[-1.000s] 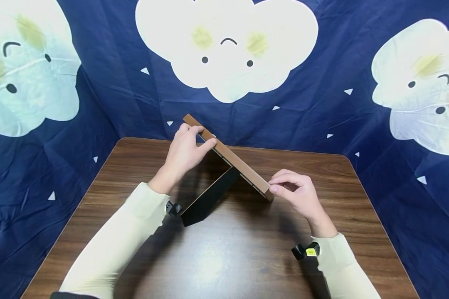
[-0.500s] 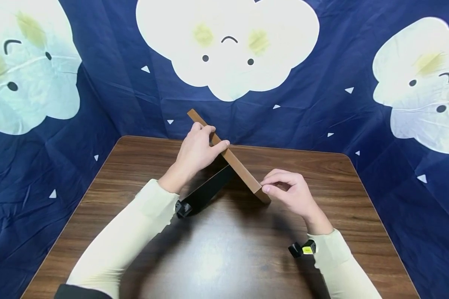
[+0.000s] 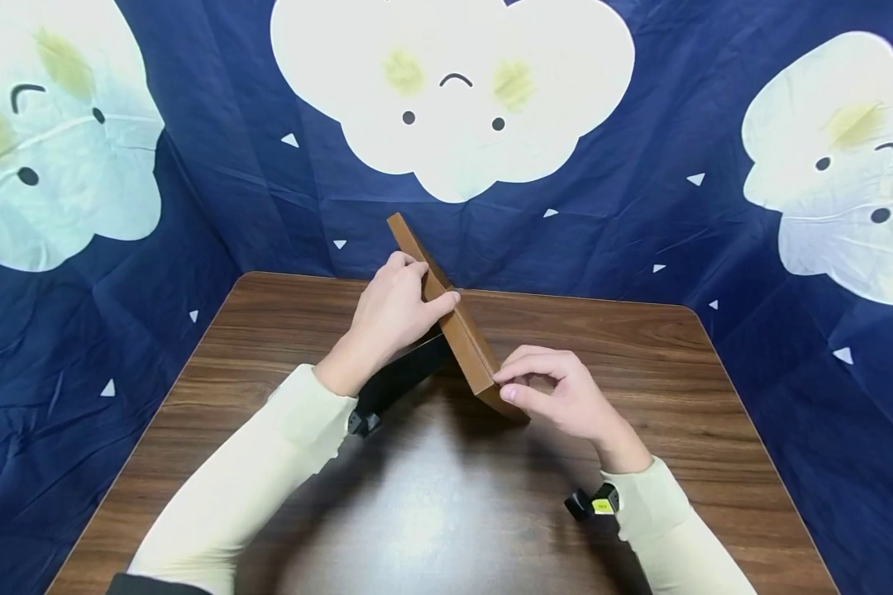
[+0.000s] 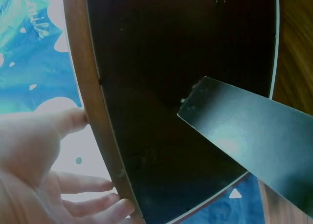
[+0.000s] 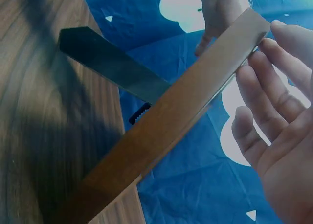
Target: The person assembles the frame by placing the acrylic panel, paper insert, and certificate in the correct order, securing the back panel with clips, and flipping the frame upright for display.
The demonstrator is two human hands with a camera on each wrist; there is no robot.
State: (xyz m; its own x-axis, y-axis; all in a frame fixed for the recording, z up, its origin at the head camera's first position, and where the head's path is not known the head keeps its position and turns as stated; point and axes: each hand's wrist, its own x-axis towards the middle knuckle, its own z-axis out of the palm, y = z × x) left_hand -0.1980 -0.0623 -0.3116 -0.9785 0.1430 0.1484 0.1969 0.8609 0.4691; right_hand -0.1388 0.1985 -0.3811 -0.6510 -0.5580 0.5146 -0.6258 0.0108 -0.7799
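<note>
A brown wooden picture frame (image 3: 466, 347) stands upright on its edge, leaning back, with its top edge turned towards me. My left hand (image 3: 387, 318) holds that edge near its far end, thumb apart from the fingers. At the near top corner, my right hand (image 3: 554, 392) pinches the frame between thumb and fingers. The left wrist view shows the dark back panel (image 4: 161, 106) and a black easel leg (image 4: 239, 136) swung out from it. In the right wrist view the leg (image 5: 110, 62) slants down to the table. The front of the frame is hidden.
Everything stands on a dark wood-grain table (image 3: 685, 413) with rounded far corners. Blue cloth (image 3: 216, 165) printed with white clouds hangs around the back and sides. A small black camera sits at each wrist, the right one (image 3: 588, 502) with a yellow label.
The picture frame has turned, its near corner coming left and towards me and its far end moving right. Both hands have moved with it, keeping their holds.
</note>
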